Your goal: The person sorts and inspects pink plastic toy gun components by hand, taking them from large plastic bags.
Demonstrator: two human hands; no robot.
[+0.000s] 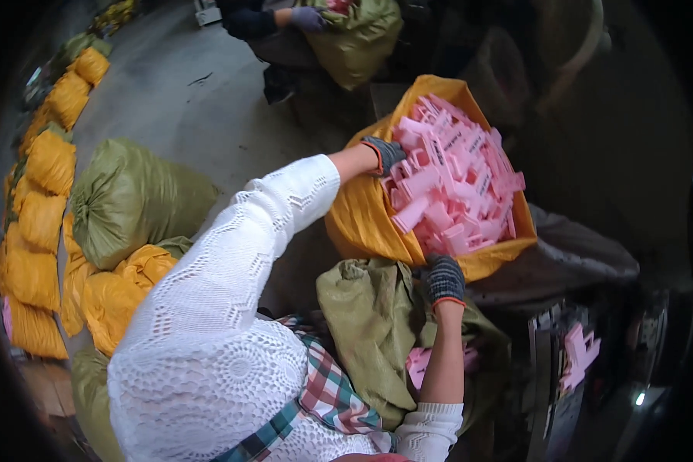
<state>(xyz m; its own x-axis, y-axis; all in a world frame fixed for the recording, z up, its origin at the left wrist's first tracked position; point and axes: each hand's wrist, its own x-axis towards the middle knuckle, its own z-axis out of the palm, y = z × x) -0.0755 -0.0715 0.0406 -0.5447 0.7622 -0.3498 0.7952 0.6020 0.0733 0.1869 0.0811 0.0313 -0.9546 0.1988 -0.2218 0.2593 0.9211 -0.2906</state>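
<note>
Fingers of the left hand (383, 153), in a dark knit glove with an orange cuff, curl over the near rim of the yellow sack (362, 215) and press into the heap of pink plastic pieces (454, 181); whether they actually pinch a piece or only grip the sack's edge I cannot tell. The right hand (444, 279), gloved the same way, is clenched on the lower lip of the yellow sack, just where it meets the mouth of the olive green sack (373, 323) lying below it.

Pink plastic pieces fill the yellow sack to the brim, tilted toward the person. They look like thin, flat, stiff mouldings, light one by one and not fragile, but loose and smooth, so they would likely slide and spill in a rush. Packed full, the yellow sack is probably heavy and floppy; the woven cloth gives a good hold at the rolled rim, better with both hands spread apart than at one point.

More pink pieces show inside the green sack, near the right forearm. Tied yellow sacks (50, 162) and a tied green sack (131, 200) stand on the concrete floor (208, 100) to the left. Another person's gloved hand (309, 17) works a green sack at the top.
</note>
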